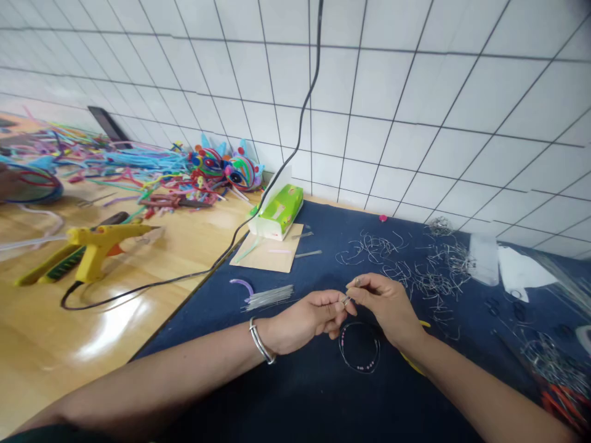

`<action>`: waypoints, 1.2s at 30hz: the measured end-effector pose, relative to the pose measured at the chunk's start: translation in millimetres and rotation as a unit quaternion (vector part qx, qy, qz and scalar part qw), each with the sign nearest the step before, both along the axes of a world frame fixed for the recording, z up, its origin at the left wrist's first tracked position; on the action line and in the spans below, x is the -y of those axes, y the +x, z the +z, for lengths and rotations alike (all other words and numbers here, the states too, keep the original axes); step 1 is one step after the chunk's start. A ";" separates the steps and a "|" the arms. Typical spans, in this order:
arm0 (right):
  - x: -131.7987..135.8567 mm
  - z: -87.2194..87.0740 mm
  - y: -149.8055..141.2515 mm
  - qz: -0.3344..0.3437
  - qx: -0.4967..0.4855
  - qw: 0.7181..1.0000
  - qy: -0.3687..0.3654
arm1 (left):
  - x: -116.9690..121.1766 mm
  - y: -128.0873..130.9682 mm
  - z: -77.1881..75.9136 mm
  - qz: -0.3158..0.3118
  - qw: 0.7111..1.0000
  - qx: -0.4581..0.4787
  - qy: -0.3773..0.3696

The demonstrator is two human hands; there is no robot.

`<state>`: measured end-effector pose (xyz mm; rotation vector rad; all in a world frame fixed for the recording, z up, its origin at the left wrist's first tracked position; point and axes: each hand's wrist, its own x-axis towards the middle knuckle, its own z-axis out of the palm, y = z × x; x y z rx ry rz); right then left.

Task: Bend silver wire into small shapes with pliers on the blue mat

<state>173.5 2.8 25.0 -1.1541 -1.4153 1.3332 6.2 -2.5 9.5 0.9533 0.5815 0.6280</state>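
My left hand (308, 319), a silver bangle (261, 340) on its wrist, and my right hand (386, 306) meet over a dark blue cloth (286, 394). Both are closed in a pinch on a short piece of thin metal wire (347, 299) held between their fingertips. Just below the hands lies a thin wire ring (360, 347) strung with a few small pink beads. A bundle of straight wire pieces (269, 297) and a small purple curved piece (242, 284) lie to the left of my left hand.
Several bent wire pieces (406, 261) are scattered behind my hands. A green-and-white box (277, 212) rests on a wooden board (270, 252). A yellow glue gun (92, 246) with a black cord (217, 264) lies on the wooden table (41, 344). Colourful pipe cleaners (138, 169) pile at the back left.
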 end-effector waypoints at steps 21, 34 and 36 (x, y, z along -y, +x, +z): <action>1.2 2.0 5.6 0.038 0.152 0.985 0.070 | 8.5 6.0 -6.1 0.083 0.949 -0.210 0.219; 5.4 -12.4 0.5 -0.004 0.025 1.000 -0.017 | 11.6 7.7 -6.9 0.133 0.915 -0.263 0.275; 5.0 -13.3 1.3 -0.006 0.029 1.000 -0.007 | 11.2 7.6 -9.0 0.132 0.923 -0.248 0.263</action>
